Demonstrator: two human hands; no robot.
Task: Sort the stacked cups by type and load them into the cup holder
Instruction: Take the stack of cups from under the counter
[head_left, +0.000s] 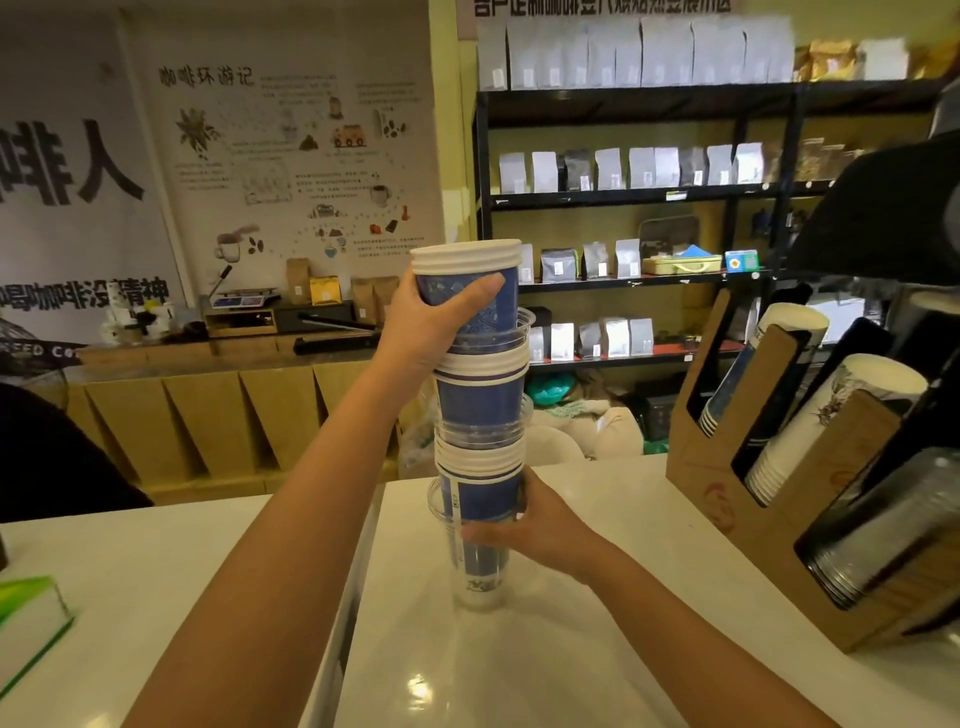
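Tall mixed stack of blue paper cups and clear plastic cups (480, 431) stands mid white surface (571, 649), mostly unsorted. Left hand (431, 322) fingers wrapped round top blue cups; right hand (524, 525) fingers clasp base. Brown cardboard cup holder (727, 467) right, slots already partly loaded. Most sorting left.

The cup stack (475, 431) stands on the counter (571, 623), left of the cup holder (727, 499).

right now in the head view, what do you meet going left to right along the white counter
green-edged book → mixed cup stack, gripped by the left hand at its top and the right hand near its base → cardboard cup holder
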